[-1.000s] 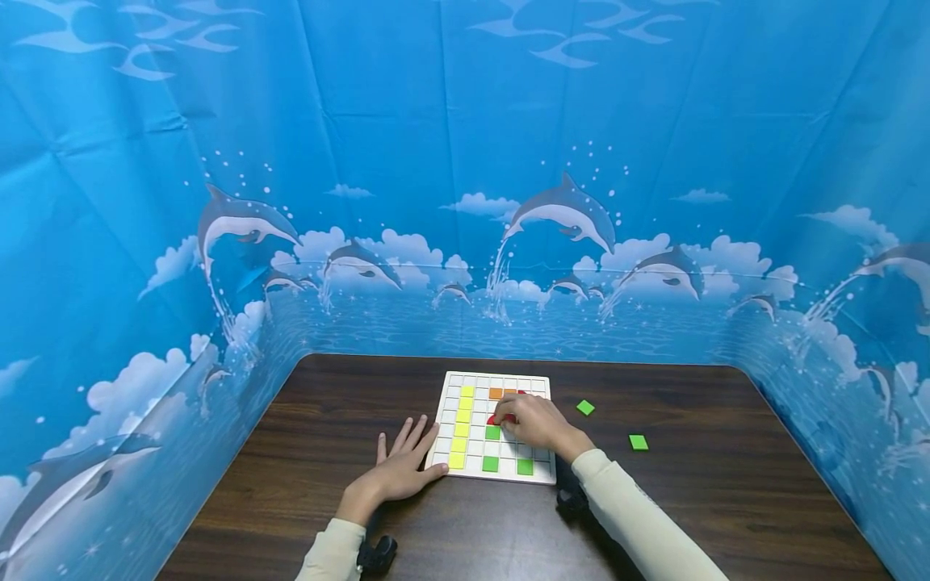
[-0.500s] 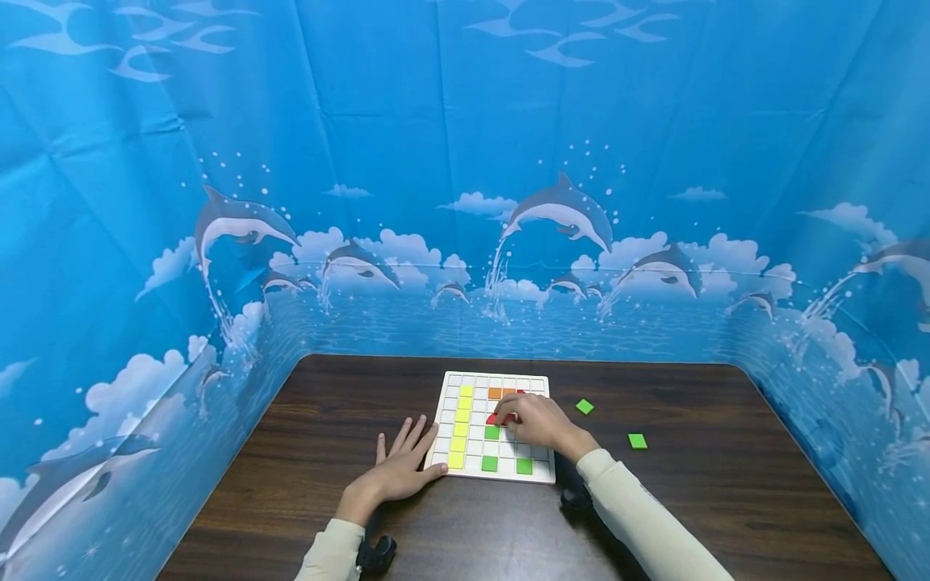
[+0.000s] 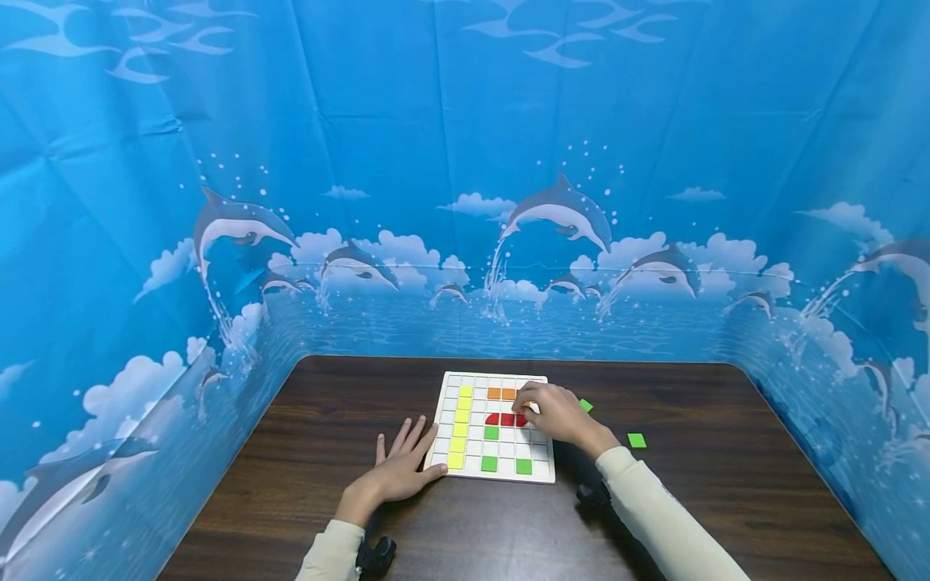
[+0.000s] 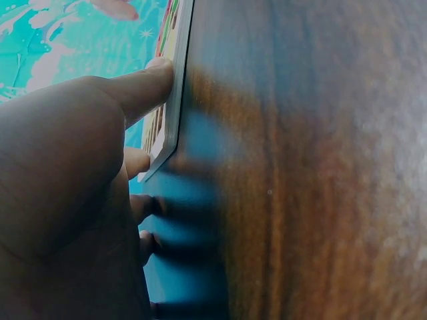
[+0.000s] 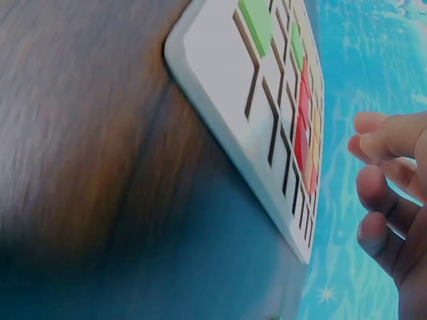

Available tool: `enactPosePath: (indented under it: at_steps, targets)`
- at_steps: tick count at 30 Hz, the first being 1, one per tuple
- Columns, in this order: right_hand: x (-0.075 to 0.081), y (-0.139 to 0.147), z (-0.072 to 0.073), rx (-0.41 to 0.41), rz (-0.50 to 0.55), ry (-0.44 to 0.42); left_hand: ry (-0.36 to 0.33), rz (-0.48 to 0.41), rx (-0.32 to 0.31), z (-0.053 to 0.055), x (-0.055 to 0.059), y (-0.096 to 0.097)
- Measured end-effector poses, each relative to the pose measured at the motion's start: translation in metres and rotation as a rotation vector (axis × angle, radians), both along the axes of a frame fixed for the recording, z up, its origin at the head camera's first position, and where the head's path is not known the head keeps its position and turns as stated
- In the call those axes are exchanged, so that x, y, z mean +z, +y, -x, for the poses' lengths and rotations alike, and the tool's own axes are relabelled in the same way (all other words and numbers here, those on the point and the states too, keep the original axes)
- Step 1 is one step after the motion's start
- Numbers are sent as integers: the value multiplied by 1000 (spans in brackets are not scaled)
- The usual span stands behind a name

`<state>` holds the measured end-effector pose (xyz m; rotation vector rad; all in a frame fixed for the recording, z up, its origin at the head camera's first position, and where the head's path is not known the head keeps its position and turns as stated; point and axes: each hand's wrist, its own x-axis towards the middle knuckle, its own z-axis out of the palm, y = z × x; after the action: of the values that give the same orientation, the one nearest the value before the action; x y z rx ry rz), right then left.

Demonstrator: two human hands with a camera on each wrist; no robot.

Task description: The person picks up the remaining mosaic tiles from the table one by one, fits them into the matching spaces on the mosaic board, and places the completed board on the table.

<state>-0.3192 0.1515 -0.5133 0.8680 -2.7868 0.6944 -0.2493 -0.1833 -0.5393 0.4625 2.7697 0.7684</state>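
Observation:
A white grid board (image 3: 443,433) lies on the table, holding a column of yellow tiles (image 3: 459,430), a row of red pieces (image 3: 507,420), orange tiles (image 3: 501,394) and several green tiles (image 3: 523,466). My left hand (image 3: 398,474) rests flat beside the board's left edge, fingers spread; its thumb touches the near-left corner, and in the left wrist view the thumb (image 4: 143,87) lies against the rim. Over the board's right side hovers my right hand (image 3: 558,415). In the right wrist view its fingers (image 5: 377,190) are loosely bent, apart from the board (image 5: 213,60), with nothing seen in them.
Two loose green tiles lie on the dark wooden table (image 3: 465,532) right of the board: one tile (image 3: 636,440) in plain sight, the other tile (image 3: 585,405) partly behind my right hand. A blue dolphin-print curtain (image 3: 436,202) surrounds the table's far and side edges.
My right hand has come off the red pieces and moved up and to the right, uncovering the red row. My left hand has stayed in place.

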Motion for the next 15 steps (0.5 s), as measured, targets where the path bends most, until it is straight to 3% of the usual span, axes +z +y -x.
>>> enactPosePath:
  at_steps: [4,15]
  targets:
    - [1,14,0,-51,-2,16,1,20,9,-1,0,0]
    - [0,58,-3,-191,11,25,16,21,13,6,-14,-3]
